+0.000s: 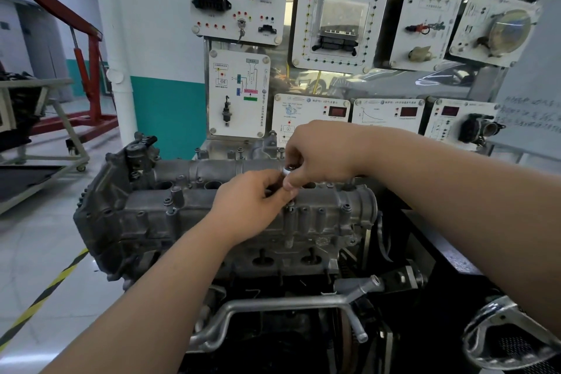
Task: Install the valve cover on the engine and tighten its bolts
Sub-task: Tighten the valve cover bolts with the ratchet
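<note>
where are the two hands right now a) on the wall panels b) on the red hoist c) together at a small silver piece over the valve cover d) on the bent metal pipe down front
c: the left hand and the right hand meet at a small silver piece above the middle of the valve cover.

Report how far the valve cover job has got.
Done: the valve cover sits on the engine, with bolts standing in its far edge. In hand: left hand and right hand pinch a shiny metal piece over the cover's middle. Left: tightening; how snug any bolt is cannot be told.
</note>
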Motion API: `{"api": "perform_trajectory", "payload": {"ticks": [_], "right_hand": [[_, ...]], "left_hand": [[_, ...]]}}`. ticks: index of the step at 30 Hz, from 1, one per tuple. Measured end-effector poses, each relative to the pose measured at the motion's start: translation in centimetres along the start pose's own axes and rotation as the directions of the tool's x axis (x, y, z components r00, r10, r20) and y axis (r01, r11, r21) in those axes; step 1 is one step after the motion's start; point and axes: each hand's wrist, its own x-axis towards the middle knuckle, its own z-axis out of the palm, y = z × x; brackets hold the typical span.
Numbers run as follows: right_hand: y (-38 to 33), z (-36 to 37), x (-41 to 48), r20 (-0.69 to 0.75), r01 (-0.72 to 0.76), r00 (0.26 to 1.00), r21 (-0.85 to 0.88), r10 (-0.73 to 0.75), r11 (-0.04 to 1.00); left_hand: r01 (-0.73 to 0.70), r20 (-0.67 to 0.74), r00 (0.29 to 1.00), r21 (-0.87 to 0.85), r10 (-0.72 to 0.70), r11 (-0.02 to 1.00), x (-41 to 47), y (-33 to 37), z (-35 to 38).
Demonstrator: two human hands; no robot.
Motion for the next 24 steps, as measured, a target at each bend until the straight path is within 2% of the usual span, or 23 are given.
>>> {"api": "perform_trajectory", "payload": {"ticks": [4,7,9,11,16,21,24], "right_hand": [[-0.9,0.6,0.4,0.010,-0.138,0.990,-0.032,0.138,0.990],[-0.9,-0.1,0.4,0.031,-0.042,0.998,-0.138,0.047,0.990],[-0.5,-0.6,-0.1,0.058,0.017,0.998,-0.082,-0.012,0.997],[-0.3,-0.5,-0.6,0.053,0.017,0.998,-0.030,-0.016,0.999],[-1.3,0.6,-0.7,-0.001,-0.109,0.994,-0.109,0.110,0.988],[-1.1,-0.5,-0.4,0.083,-0.001,0.996,-0.170,0.015,0.985],[-0.7,-0.2,-0.2,0.034,0.032,0.999,-0.157,-0.027,0.987]], "left_hand": [[0.064,-0.110,0.992,0.027,-0.060,0.998,0.1,0.4,0.5],[0.027,-0.079,0.996,-0.025,-0.029,0.999,0.1,0.4,0.5],[0.008,-0.037,0.999,-0.056,-0.010,0.998,0.0,0.3,0.2],[0.004,-0.019,1.000,-0.033,-0.005,0.999,0.0,0.3,0.1],[0.053,-0.106,0.993,0.049,-0.048,0.997,0.0,0.6,0.5],[0.065,-0.144,0.988,0.059,-0.056,0.996,0.0,0.6,0.9],[0.053,-0.112,0.993,0.062,-0.046,0.997,0.1,0.2,0.8]]}}
